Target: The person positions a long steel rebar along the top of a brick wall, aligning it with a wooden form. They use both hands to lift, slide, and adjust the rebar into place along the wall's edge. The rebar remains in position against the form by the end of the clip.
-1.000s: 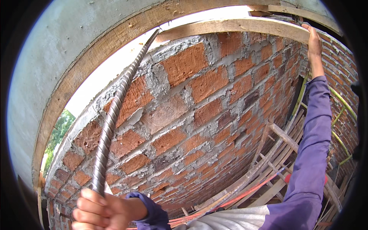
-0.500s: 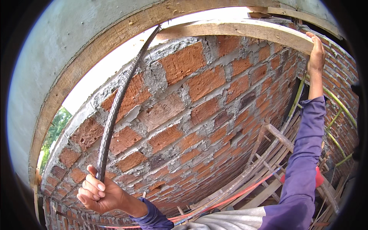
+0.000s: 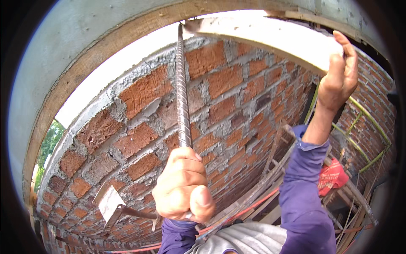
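The left hand (image 3: 182,186) is clenched in a fist around the lower part of a ribbed steel bar (image 3: 182,89). The bar stands nearly upright above this hand and goes up in front of the brick wall (image 3: 220,80). Its top end reaches the underside of the pale wooden board (image 3: 270,40) that lies across the top of the wall. The thumb of the left hand is folded over the fingers, on the side toward the camera.

The right hand (image 3: 338,76) is raised high, well to the right of the left hand. Its palm and fingers press against the right end of the same wooden board, with the fingers stretched upward, so it touches the board but does not close around it. The sleeve (image 3: 304,190) under it is purple.

Just below and to the left of the left hand a trowel (image 3: 111,203) with a flat grey blade sticks out from the wall; how it is held there I cannot tell. To the lower right of the right hand, beside the purple sleeve, there is a red bag (image 3: 334,175) with some white print, crumpled, resting on wooden poles (image 3: 270,169). Right of the right hand, green bamboo poles (image 3: 368,122) run along the further wall.
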Motion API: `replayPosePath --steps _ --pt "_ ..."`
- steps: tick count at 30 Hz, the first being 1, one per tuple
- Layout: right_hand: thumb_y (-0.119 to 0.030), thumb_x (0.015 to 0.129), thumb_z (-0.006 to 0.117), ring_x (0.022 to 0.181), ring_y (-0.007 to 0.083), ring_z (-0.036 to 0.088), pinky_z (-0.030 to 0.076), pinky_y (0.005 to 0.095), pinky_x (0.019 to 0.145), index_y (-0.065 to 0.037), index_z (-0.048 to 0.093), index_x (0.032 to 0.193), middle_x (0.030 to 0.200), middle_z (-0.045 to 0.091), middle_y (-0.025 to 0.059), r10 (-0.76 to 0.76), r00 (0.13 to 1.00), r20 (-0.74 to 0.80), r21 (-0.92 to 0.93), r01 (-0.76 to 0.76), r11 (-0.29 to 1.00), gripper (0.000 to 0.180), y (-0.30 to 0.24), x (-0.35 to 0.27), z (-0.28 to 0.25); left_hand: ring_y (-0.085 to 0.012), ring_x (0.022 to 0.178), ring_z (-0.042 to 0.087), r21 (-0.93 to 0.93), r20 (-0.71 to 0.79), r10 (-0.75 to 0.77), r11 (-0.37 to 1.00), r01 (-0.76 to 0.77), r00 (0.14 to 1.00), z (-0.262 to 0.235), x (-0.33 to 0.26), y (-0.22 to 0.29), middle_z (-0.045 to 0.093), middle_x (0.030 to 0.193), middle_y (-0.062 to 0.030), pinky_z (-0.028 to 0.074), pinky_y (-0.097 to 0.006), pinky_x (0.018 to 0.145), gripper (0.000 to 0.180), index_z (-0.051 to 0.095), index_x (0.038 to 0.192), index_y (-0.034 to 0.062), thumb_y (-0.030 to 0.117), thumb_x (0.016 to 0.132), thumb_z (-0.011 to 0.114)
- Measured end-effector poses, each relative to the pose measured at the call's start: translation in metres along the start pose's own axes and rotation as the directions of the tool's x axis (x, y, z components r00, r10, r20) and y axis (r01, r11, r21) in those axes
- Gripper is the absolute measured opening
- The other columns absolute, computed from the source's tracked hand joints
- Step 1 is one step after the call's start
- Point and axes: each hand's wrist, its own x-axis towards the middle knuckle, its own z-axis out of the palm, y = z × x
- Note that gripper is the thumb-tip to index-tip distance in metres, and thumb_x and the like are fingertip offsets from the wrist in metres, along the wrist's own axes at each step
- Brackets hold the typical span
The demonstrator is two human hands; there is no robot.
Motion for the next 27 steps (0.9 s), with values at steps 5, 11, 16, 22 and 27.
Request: replayPosePath --steps 5,11,16,22,27 --pt "-0.021 0.098 0.055 0.103 0.0154 0.063 0.048 0.0300 0.094 0.001 0.066 0.123 0.115 0.070 0.0090 0.167 0.985 0.046 -0.190 -0.155 0.969 0.035 0.025 0.047 -0.010 -0.0193 0.049 0.049 -0.091 -0.213 -0.028 0.996 0.009 0.977 -0.031 0.003 0.004 0.051 0.053 -0.0054 0.050 -0.045 0.066 0.037 0.044 0.065 0.0063 0.017 0.097 0.057" --pt "-0.014 0.095 0.056 0.100 0.0171 0.065 0.051 0.0299 0.091 -0.003 0.067 0.115 0.108 0.070 0.0074 0.085 0.996 0.029 -0.183 -0.078 0.980 0.026 -0.040 0.036 0.015 -0.0106 0.045 0.027 -0.223 -0.344 -0.047 0.974 -0.033 0.938 -0.104 0.023 0.029 0.029 0.046 0.0025 0.043 -0.038 0.067 0.043 0.031 0.062 0.0189 0.020 0.104 0.040" --pt "-0.011 0.095 0.058 0.115 0.0204 0.062 0.046 0.0343 0.104 0.000 0.062 0.122 0.121 0.066 0.0111 -0.128 0.947 0.293 -0.214 0.195 0.957 0.030 -0.041 0.006 0.000 -0.0102 0.044 0.025 -0.280 -0.429 -0.096 0.960 -0.031 0.898 -0.125 0.032 0.045 0.027 0.045 0.0031 0.040 -0.036 0.065 0.047 0.030 0.060 0.0194 0.021 0.106 0.040" --pt "-0.024 0.099 0.065 0.111 0.0163 0.060 0.048 0.0335 0.100 -0.003 0.059 0.131 0.121 0.064 0.0098 0.354 0.861 0.365 0.032 -0.392 0.920 0.040 0.077 0.057 -0.057 -0.0114 0.044 0.026 -0.221 -0.333 -0.031 0.974 -0.046 0.942 -0.124 0.018 0.049 0.029 0.045 0.0026 0.040 -0.036 0.064 0.044 0.033 0.062 0.0188 0.022 0.106 0.038" --pt "-0.023 0.093 0.072 0.107 0.0156 0.061 0.049 0.0342 0.094 -0.004 0.064 0.120 0.112 0.067 0.0094 0.760 0.646 0.067 -0.024 -0.761 0.648 0.033 0.057 0.070 -0.030 -0.0102 0.046 0.027 -0.223 -0.296 -0.051 0.975 -0.017 0.954 -0.144 0.004 0.050 0.030 0.045 0.0036 0.038 -0.036 0.067 0.046 0.032 0.060 0.0199 0.022 0.106 0.038"
